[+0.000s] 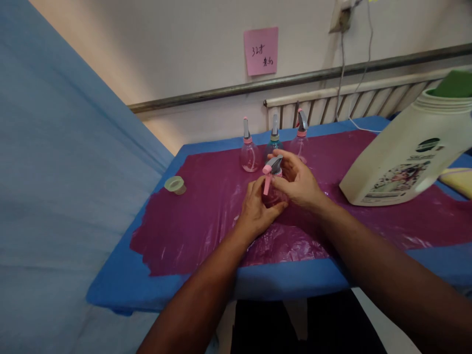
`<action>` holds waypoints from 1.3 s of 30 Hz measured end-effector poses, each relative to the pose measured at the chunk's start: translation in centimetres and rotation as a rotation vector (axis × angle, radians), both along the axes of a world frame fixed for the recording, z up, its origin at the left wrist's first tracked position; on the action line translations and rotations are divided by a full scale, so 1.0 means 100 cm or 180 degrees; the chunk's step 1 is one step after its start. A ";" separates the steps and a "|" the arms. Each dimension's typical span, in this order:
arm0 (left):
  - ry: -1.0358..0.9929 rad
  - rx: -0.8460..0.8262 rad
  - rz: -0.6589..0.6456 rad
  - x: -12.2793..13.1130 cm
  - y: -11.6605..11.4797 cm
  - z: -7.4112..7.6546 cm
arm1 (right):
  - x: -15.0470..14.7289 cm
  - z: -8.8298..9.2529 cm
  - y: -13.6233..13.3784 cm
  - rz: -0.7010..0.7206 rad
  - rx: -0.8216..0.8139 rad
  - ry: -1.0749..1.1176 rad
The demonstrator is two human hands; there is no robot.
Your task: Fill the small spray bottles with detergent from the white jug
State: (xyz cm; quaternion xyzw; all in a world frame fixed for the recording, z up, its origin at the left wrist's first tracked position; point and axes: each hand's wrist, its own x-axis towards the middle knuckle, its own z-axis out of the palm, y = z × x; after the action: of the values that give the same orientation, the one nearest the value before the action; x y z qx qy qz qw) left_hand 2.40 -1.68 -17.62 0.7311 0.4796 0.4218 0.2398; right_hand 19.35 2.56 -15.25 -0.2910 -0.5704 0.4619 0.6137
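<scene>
- At the far left, a blue curtain [70, 162] is hung beside the tabletop [121, 275].
- A small translucent green cup [176, 185] is set near the left edge of the purple plastic sheet [177, 221], well apart from the hands, perhaps to keep the working space free.
- A pink-collared spray bottle [250, 156] is stood upright at the back, the first of a row of three, probably lined up there out of the way.
- The body of the held spray bottle [272, 196] is gripped by the curved fingers of the left hand [254, 209], apparently to steady it; this bottle is kept upright over the sheet, in front of the row.
- Behind it, a teal spray bottle [273, 143] is partly hidden.
- The held bottle's neck is clasped by the fingers of the right hand [298, 183], seemingly for control of the spray head; some fingertips are hidden.
- The row is ended by another pink-collared bottle [300, 141], partly covered.
- At the right, a large cream jug [398, 152] is placed within easy reach.
</scene>
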 end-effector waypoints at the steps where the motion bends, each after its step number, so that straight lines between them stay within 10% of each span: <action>1: -0.0041 -0.0025 0.0022 0.000 0.000 -0.001 | 0.004 0.001 0.000 0.0129 0.0025 0.0124; 26: -0.0245 -0.0079 -0.0052 -0.017 -0.018 0.018 | 0.010 -0.015 0.005 0.0370 -0.0092 0.0047; 33: 0.0228 -0.0268 0.0608 -0.073 -0.024 0.057 | 0.010 -0.018 0.005 0.0337 -0.0061 -0.0012; 39: 0.2335 -0.0882 0.0903 -0.160 -0.002 0.026 | 0.006 -0.016 0.003 0.0299 -0.0105 -0.0039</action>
State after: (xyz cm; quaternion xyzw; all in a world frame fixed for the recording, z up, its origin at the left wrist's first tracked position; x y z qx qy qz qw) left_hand -13.65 -1.90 -15.02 0.7204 0.6814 0.0938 0.0887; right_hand 19.94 2.88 -16.86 -0.2769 -0.5794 0.4978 0.5829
